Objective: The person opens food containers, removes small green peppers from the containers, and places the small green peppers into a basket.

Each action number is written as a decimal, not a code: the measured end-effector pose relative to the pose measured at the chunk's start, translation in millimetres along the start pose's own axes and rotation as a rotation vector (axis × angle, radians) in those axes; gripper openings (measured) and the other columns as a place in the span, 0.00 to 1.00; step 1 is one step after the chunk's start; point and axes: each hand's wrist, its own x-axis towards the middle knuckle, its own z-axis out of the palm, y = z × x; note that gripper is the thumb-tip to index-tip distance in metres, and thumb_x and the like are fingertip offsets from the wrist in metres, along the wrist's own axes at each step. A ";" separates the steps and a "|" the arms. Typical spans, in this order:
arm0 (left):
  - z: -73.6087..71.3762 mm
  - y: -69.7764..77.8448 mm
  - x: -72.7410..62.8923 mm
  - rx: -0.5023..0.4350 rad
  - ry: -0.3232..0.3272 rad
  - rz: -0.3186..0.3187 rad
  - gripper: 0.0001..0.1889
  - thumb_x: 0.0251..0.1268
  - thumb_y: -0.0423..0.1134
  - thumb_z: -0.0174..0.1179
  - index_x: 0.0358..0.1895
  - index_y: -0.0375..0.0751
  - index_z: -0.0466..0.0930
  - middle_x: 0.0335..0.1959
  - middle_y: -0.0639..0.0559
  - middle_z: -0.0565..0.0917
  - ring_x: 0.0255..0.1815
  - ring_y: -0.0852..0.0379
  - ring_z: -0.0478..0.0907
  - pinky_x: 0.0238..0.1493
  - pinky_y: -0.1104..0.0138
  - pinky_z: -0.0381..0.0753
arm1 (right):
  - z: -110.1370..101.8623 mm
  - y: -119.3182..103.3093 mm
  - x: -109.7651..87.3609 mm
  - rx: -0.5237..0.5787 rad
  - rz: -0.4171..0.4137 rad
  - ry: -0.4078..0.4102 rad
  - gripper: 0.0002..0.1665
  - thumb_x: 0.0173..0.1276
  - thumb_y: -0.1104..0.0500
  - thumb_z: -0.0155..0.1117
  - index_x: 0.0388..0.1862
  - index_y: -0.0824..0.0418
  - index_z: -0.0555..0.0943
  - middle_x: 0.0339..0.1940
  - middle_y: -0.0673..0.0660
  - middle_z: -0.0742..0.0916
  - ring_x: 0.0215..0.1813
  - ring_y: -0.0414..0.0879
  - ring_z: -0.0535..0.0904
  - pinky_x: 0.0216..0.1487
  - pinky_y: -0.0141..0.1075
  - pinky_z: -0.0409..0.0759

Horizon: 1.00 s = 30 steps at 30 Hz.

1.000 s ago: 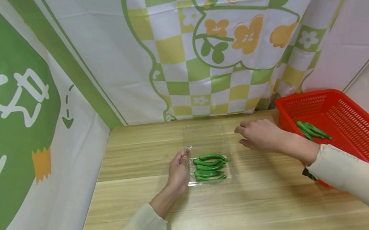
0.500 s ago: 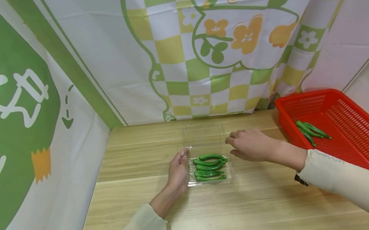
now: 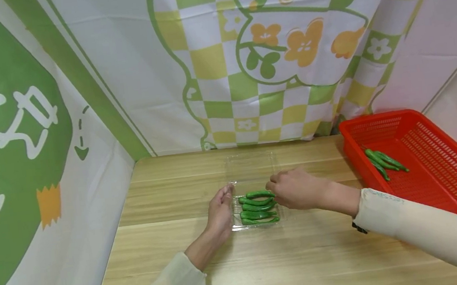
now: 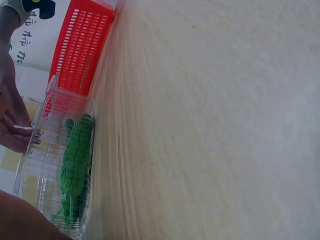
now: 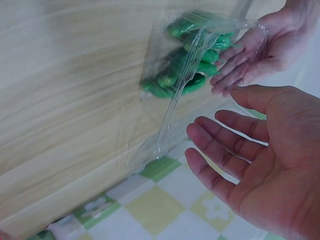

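Note:
A clear plastic clamshell box (image 3: 240,226) lies with its lid laid back on the table, several green chili peppers (image 3: 257,207) side by side in its tray. My left hand (image 3: 220,214) rests against the box's left side, and the right wrist view shows its fingers (image 5: 232,65) extended along the plastic wall. Over the right edge of the tray is my right hand (image 3: 297,188), covering the ends of some peppers in the head view. From its own wrist, the right hand (image 5: 270,150) has spread, loosely bent fingers and nothing in its grasp.
A red perforated basket (image 3: 439,175) stands at the table's right, with a few more green chili peppers (image 3: 385,162) near its left wall. A patterned curtain (image 3: 243,89) hangs behind the wooden table (image 3: 168,206).
My right hand has moved left and slightly nearer, from beside the box to over the tray's right edge. The left hand has stayed at the box's left side.

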 end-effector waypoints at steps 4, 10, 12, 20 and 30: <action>-0.1 0.3 -0.2 -0.003 0.000 -0.002 0.26 0.87 0.31 0.37 0.82 0.30 0.55 0.85 0.36 0.57 0.87 0.38 0.46 0.88 0.47 0.38 | 2.5 -5.8 5.8 -0.010 -0.028 0.009 0.09 0.70 0.59 0.73 0.43 0.61 0.84 0.33 0.52 0.86 0.37 0.48 0.86 0.30 0.40 0.88; -1.4 0.9 -1.1 -0.009 -0.015 -0.006 0.26 0.88 0.32 0.37 0.83 0.31 0.54 0.86 0.37 0.56 0.88 0.38 0.45 0.88 0.47 0.36 | 8.5 -14.1 15.1 -0.060 -0.042 -0.033 0.10 0.73 0.57 0.69 0.47 0.61 0.85 0.37 0.53 0.88 0.40 0.48 0.87 0.35 0.41 0.90; -1.9 0.7 -1.1 -0.011 -0.017 -0.010 0.26 0.88 0.32 0.37 0.83 0.31 0.55 0.86 0.37 0.56 0.88 0.38 0.45 0.87 0.46 0.36 | 11.7 -16.3 18.6 -0.055 -0.032 -0.062 0.11 0.74 0.57 0.67 0.49 0.61 0.85 0.40 0.54 0.88 0.42 0.48 0.87 0.38 0.42 0.91; -1.8 -0.9 -0.8 -0.021 -0.008 -0.014 0.26 0.87 0.31 0.37 0.82 0.32 0.56 0.85 0.38 0.57 0.88 0.39 0.46 0.88 0.46 0.36 | 22.2 -22.9 30.4 -0.017 -0.026 -0.049 0.07 0.73 0.57 0.67 0.42 0.59 0.84 0.36 0.53 0.88 0.38 0.49 0.87 0.32 0.45 0.89; -2.1 -1.9 1.5 0.009 0.006 -0.013 0.25 0.87 0.31 0.37 0.81 0.31 0.58 0.85 0.38 0.59 0.88 0.39 0.46 0.88 0.46 0.38 | 32.8 -31.0 44.1 0.005 -0.020 -0.125 0.11 0.72 0.53 0.69 0.43 0.61 0.85 0.37 0.53 0.88 0.35 0.45 0.84 0.33 0.41 0.88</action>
